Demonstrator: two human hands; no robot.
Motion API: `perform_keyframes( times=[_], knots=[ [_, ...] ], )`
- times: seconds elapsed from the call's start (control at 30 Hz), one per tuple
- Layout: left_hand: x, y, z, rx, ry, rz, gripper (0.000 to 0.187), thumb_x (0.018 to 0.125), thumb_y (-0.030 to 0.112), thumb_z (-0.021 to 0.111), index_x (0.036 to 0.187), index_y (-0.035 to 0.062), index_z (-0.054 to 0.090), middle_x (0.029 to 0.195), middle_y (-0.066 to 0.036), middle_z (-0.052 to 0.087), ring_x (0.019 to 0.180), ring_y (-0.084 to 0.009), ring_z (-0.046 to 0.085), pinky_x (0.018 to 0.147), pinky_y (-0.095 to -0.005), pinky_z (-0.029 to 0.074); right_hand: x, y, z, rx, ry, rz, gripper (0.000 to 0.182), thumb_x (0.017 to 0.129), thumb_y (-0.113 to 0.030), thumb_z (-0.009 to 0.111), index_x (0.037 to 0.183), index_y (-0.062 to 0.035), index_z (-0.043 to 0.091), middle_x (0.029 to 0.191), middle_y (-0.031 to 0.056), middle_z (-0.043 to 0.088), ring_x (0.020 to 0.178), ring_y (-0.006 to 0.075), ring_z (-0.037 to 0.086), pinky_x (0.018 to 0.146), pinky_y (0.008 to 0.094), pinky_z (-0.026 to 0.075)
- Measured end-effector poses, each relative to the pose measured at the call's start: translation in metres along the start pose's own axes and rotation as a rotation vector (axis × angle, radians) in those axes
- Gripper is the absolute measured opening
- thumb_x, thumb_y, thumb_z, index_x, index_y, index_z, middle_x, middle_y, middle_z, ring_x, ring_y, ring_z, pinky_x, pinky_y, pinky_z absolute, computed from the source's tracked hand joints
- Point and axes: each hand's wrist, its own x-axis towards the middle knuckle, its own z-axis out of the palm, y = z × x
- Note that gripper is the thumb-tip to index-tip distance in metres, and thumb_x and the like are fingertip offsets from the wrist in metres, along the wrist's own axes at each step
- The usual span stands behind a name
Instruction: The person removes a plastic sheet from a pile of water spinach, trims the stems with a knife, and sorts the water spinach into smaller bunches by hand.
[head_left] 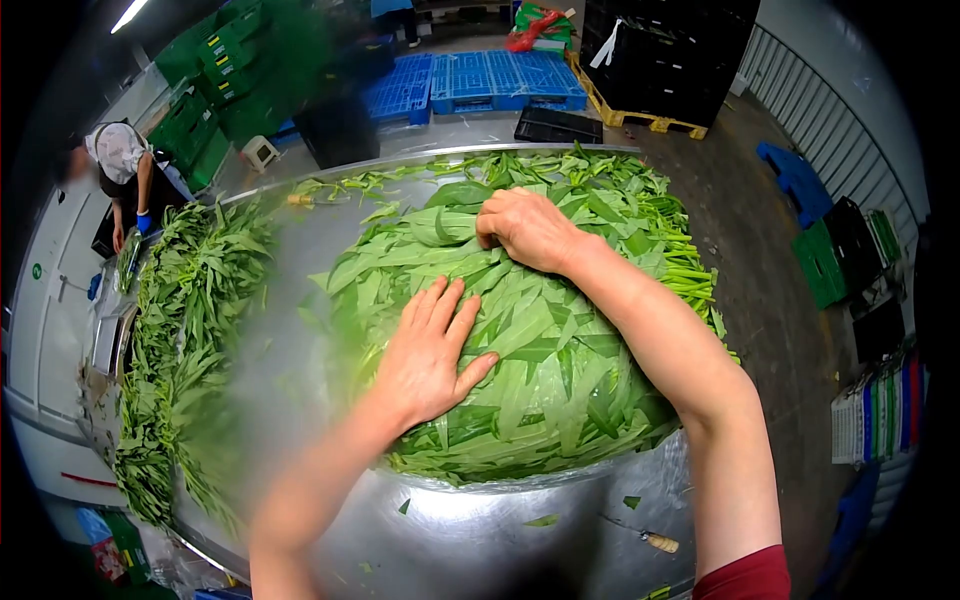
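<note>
A big heap of long green leaves (540, 370) lies on the metal table (440, 520). My left hand (430, 350) rests on the heap's left part, palm down with fingers spread. Higher up and to the right, my right hand (525, 228) is closed at the top of the heap, its fingers curled down among the leaves; whatever is between the fingertips is hidden. Light green stems (690, 270) stick out along the heap's right side.
More leafy bunches (190, 350) line the table's left side. A wooden-handled tool (658, 542) lies near the front edge. A co-worker (125, 165) bends at the far left. Beyond the table are blue pallets (505, 78) and stacked black crates (665, 60).
</note>
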Motion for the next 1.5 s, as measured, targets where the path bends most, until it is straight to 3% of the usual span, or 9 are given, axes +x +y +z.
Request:
perform_keyframes(
  times=[0.13, 0.3, 0.53, 0.67, 0.83, 1.13, 1.37, 1.47, 1.5],
  knots=[
    [0.000, 0.000, -0.001, -0.002, 0.001, 0.000, 0.063, 0.085, 0.042, 0.058, 0.129, -0.0009, 0.045, 0.137, -0.024, 0.039, 0.130, -0.0398, 0.033, 0.108, -0.0489, 0.026, 0.000, 0.000, 0.009, -0.158, 0.180, 0.104, 0.014, 0.077, -0.006, 0.057, 0.085, -0.0084, 0.068, 0.097, 0.0048, 0.064, 0.096, 0.0230, 0.057, 0.083, 0.0350, 0.045],
    [0.000, 0.001, -0.001, 0.004, -0.007, -0.004, 0.063, 0.085, 0.042, 0.058, 0.129, -0.0013, 0.045, 0.136, -0.024, 0.039, 0.130, -0.0397, 0.033, 0.107, -0.0492, 0.026, 0.008, -0.013, -0.003, -0.025, 0.038, 0.360, 0.024, 0.078, -0.026, 0.067, 0.090, -0.0060, 0.072, 0.110, 0.0085, 0.063, 0.103, 0.0270, 0.056, 0.091, 0.0394, 0.043],
    [0.000, 0.002, -0.001, -0.005, 0.003, -0.006, 0.063, 0.085, 0.042, 0.057, 0.129, -0.0014, 0.044, 0.136, -0.024, 0.039, 0.129, -0.0398, 0.033, 0.108, -0.0491, 0.026, 0.009, 0.000, 0.008, 0.112, -0.004, 0.256, 0.018, 0.075, -0.022, 0.070, 0.085, -0.0074, 0.073, 0.115, 0.0093, 0.062, 0.108, 0.0269, 0.055, 0.091, 0.0385, 0.044],
    [0.000, 0.002, -0.002, 0.005, -0.003, -0.007, 0.063, 0.085, 0.042, 0.058, 0.129, -0.0013, 0.044, 0.137, -0.023, 0.039, 0.130, -0.0396, 0.033, 0.108, -0.0489, 0.026, 0.011, 0.003, 0.015, 0.217, 0.069, 0.318, 0.016, 0.074, -0.017, 0.070, 0.085, -0.0074, 0.073, 0.099, 0.0089, 0.067, 0.091, 0.0289, 0.062, 0.081, 0.0375, 0.048],
    [0.000, 0.003, -0.002, 0.009, -0.014, -0.019, 0.063, 0.085, 0.041, 0.058, 0.130, -0.0007, 0.045, 0.137, -0.022, 0.039, 0.130, -0.0387, 0.033, 0.107, -0.0482, 0.026, 0.005, 0.010, 0.016, 0.660, 0.240, 0.604, 0.018, 0.082, -0.019, 0.065, 0.089, -0.0023, 0.069, 0.081, 0.0100, 0.067, 0.074, 0.0152, 0.061, 0.070, 0.0299, 0.048],
    [0.002, 0.004, -0.002, 0.012, -0.020, -0.020, 0.063, 0.085, 0.041, 0.058, 0.131, 0.0006, 0.045, 0.138, -0.022, 0.039, 0.130, -0.0380, 0.032, 0.107, -0.0472, 0.026, 0.004, -0.002, 0.026, 0.352, 0.232, 0.543, 0.020, 0.088, -0.027, 0.058, 0.098, -0.0099, 0.061, 0.083, 0.0163, 0.065, 0.079, 0.0357, 0.060, 0.072, 0.0418, 0.047],
    [0.004, 0.003, -0.012, -0.239, -0.014, -0.137, 0.058, 0.085, 0.035, 0.059, 0.130, 0.0000, 0.044, 0.139, -0.021, 0.038, 0.130, -0.0373, 0.034, 0.107, -0.0443, 0.028, 0.003, -0.002, 0.029, 0.368, 0.300, 0.548, 0.020, 0.087, -0.028, 0.059, 0.097, -0.0107, 0.062, 0.080, 0.0166, 0.064, 0.075, 0.0351, 0.060, 0.070, 0.0412, 0.047],
    [0.029, -0.014, -0.027, -0.486, 0.287, -0.281, 0.046, 0.083, 0.017, 0.063, 0.125, 0.0014, 0.049, 0.129, -0.018, 0.050, 0.122, -0.0336, 0.044, 0.101, -0.0398, 0.037, 0.002, -0.005, 0.024, 0.396, 0.298, 0.580, 0.020, 0.087, -0.028, 0.060, 0.096, -0.0099, 0.063, 0.077, 0.0150, 0.063, 0.073, 0.0315, 0.061, 0.070, 0.0393, 0.047],
    [0.041, -0.024, -0.030, -0.299, 0.324, -0.231, 0.046, 0.082, 0.015, 0.065, 0.124, 0.0016, 0.050, 0.126, -0.017, 0.052, 0.119, -0.0330, 0.046, 0.099, -0.0389, 0.038, 0.002, -0.006, 0.021, 0.404, 0.286, 0.594, 0.020, 0.087, -0.027, 0.060, 0.096, -0.0095, 0.064, 0.075, 0.0142, 0.063, 0.072, 0.0299, 0.061, 0.069, 0.0385, 0.047]
  ],
)
